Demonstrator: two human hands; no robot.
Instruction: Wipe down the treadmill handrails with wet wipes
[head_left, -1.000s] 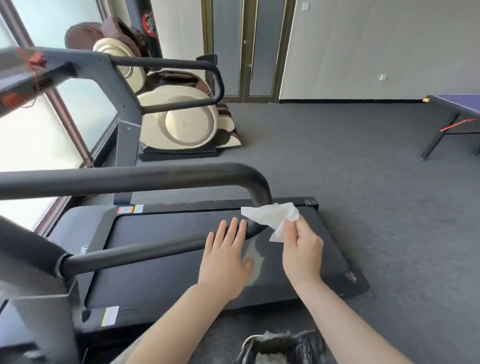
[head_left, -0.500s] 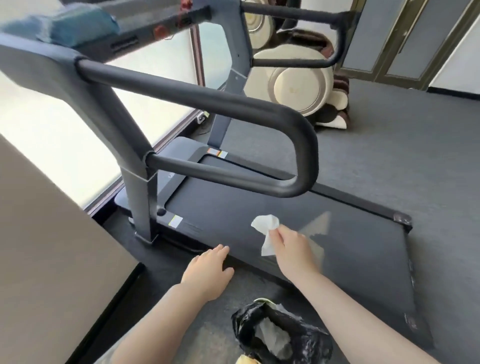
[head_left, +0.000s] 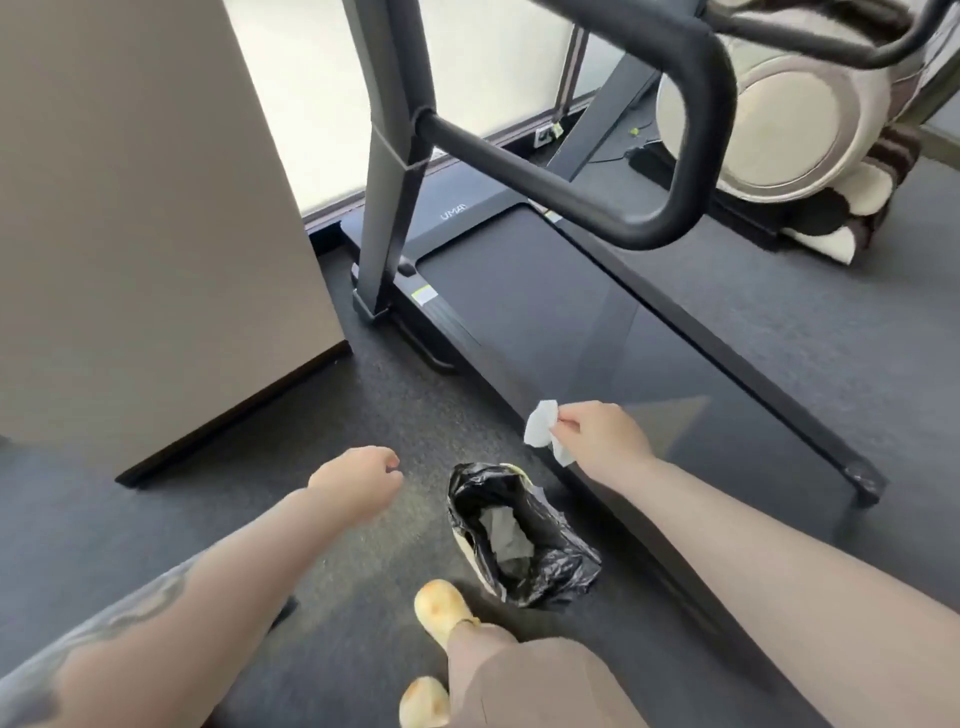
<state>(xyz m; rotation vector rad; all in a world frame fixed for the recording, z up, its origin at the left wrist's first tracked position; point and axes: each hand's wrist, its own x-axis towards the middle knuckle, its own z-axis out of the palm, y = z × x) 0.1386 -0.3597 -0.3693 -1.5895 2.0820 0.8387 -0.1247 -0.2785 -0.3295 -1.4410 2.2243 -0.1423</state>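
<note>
— Fingers (head_left: 569, 420) of the right hand (head_left: 602, 434): pinched on the crumpled white wet wipe (head_left: 543, 428), thumb against forefinger, remaining ones tucked in. Held out over the near edge of the dark treadmill deck (head_left: 597, 322), up and to the right of the small bin lined with a black plastic bag (head_left: 519, 535).

— And the left hand (head_left: 358, 480)?

— Loosely curled, holding nothing, hanging above the dark grey carpet (head_left: 363, 405) just left of the bin.

— Why a fingertip grip on the wipe?

— Probably spent; looks like a carry toward the bin mouth, where pale crumpled sheets already lie.

— Handrails?

— Thick black tubular handrail loop (head_left: 670, 156) well above and beyond both hands, untouched. Second black rail (head_left: 810, 44) farther off, near the cream massage chair (head_left: 779, 109).

— Next step?

— Likely a short move left and down, then letting go over the opening; risk of missing onto carpet.
</note>
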